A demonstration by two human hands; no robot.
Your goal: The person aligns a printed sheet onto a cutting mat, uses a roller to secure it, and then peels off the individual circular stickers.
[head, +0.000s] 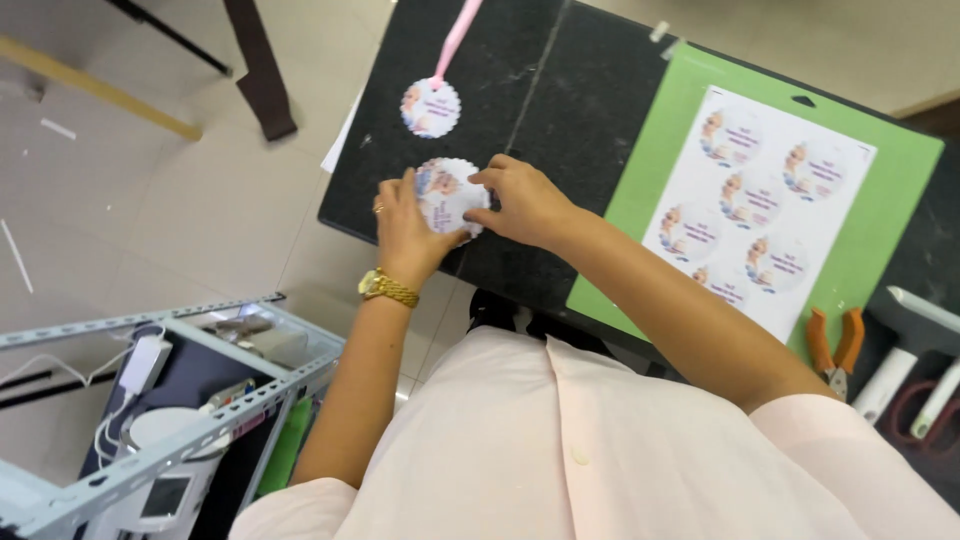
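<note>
Both hands meet over a round scalloped paper tag printed with a small figure, near the left edge of a dark table. My left hand, with a ring and a gold watch, holds the tag's left side. My right hand pinches its right edge with fingertips. A second matching tag lies just beyond, joined to a pink ribbon.
A green cutting mat carries a white sheet of printed round tags on the right. Orange-handled pliers and white tools lie at the far right. A metal shelf frame with devices stands lower left on the tiled floor.
</note>
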